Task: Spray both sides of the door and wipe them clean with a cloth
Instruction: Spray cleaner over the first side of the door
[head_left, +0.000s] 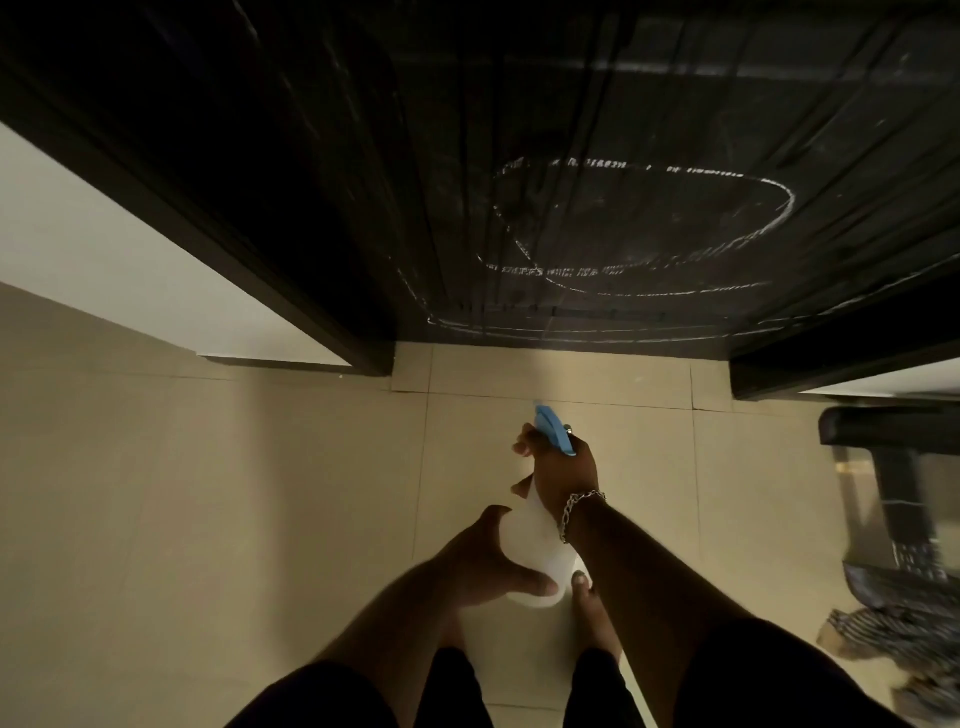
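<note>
Barely begun: below the chalk-marked door (623, 156), our right hand (563, 470) grips the bottle (530, 551) trigger, left hand (483, 566) cupping its base; no cloth shows.

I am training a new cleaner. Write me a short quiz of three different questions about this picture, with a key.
1. True or false: the right hand grips the blue trigger head of the spray bottle.
2. Which marks show on the dark door? A) white chalk-like loops B) red paint C) stickers
3. Fill in: the left hand holds the bottle's white ____.

Key: 1 true; 2 A; 3 body. No cloth is seen in either hand.
</note>
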